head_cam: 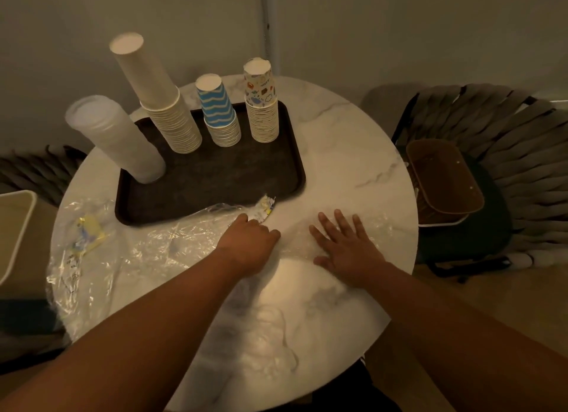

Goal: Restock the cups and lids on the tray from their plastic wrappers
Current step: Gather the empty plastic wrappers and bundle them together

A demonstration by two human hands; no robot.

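Fingers of the right hand (347,245) lie flat, pinning clear plastic wrap (172,245) down; the left hand (249,242) curls, bunching it, probably to tidy.

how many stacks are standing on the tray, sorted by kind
plain white cup stack: 1
blue zigzag cup stack: 1
cartoon-print cup stack: 1
translucent lid stack: 1
total: 4, all on the brown tray
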